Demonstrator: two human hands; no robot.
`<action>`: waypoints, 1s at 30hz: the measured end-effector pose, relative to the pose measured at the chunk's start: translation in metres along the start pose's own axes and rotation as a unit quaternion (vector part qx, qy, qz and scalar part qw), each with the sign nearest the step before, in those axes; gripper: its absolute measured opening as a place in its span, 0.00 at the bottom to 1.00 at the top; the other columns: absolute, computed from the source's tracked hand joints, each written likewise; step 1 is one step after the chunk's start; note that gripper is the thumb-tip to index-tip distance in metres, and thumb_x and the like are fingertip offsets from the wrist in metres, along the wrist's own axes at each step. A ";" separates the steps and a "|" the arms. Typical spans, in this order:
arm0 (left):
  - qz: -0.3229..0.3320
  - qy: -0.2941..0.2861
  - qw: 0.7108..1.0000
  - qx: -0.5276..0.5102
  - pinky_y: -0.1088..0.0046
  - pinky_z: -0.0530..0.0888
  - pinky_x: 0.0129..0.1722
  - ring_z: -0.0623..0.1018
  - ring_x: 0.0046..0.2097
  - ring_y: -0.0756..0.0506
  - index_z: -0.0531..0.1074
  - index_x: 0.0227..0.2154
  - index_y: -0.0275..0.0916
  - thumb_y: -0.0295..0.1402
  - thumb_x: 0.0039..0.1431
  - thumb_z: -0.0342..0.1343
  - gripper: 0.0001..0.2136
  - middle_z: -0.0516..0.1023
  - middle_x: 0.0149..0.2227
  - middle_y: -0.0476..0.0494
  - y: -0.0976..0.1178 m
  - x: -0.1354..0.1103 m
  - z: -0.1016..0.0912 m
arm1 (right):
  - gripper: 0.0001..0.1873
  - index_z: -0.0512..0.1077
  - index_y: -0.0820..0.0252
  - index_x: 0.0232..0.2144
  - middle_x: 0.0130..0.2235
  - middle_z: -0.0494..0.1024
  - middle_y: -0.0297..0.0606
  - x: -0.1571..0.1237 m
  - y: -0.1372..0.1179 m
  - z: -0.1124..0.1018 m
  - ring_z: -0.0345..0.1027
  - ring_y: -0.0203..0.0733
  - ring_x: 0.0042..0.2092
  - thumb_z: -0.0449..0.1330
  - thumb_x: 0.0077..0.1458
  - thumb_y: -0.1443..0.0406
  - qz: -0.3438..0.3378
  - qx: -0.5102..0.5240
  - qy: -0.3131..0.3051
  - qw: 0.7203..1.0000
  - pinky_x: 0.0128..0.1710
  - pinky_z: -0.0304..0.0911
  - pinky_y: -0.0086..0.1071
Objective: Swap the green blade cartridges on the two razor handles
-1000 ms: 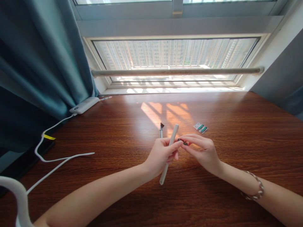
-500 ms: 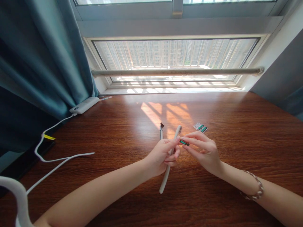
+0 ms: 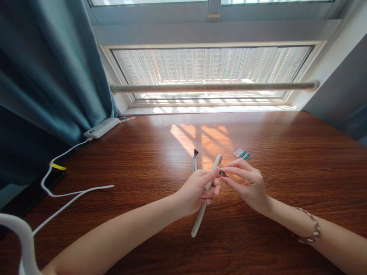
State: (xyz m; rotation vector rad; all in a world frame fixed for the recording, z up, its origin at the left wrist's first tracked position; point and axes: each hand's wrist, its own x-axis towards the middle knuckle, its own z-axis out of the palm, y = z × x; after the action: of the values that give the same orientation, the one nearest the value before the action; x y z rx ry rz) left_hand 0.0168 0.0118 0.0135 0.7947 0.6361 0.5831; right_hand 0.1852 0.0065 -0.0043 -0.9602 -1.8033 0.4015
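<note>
My left hand (image 3: 197,187) is closed round a long white razor handle (image 3: 200,215), which slants from lower left up to its head near my fingertips. My right hand (image 3: 246,183) pinches a small dark blade cartridge with a green strip (image 3: 222,173) between thumb and fingers, right beside the handle's upper end. Both hands hover just above the wooden table (image 3: 143,229). A beaded bracelet (image 3: 311,231) sits on my right wrist.
A second thin metal razor handle (image 3: 195,160) lies on the table beyond my left hand. A small pack of green cartridges (image 3: 242,154) lies beyond my right hand. A white power bank (image 3: 101,127) and its cable (image 3: 71,193) sit at the left by the teal curtain (image 3: 43,76).
The white handle has slid lower and tilted in my left hand. My right hand pulled the cartridge slightly away, then brought it back close to the handle's upper end.
</note>
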 end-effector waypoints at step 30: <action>-0.007 -0.001 0.979 0.202 0.79 0.43 0.14 0.48 0.15 0.57 0.62 0.22 0.37 0.48 0.54 0.47 0.18 0.51 0.14 0.57 0.030 -0.005 -0.009 | 0.07 0.75 0.58 0.29 0.30 0.73 0.37 0.006 0.018 0.003 0.64 0.36 0.31 0.62 0.46 0.61 0.155 0.132 -0.008 0.979 0.30 0.62 0.32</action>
State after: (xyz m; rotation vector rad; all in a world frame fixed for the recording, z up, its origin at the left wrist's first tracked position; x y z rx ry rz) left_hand 0.0006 0.0299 0.0343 1.1690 0.7708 0.4441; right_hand 0.1895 0.0230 -0.0135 -1.0509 -1.5665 0.8230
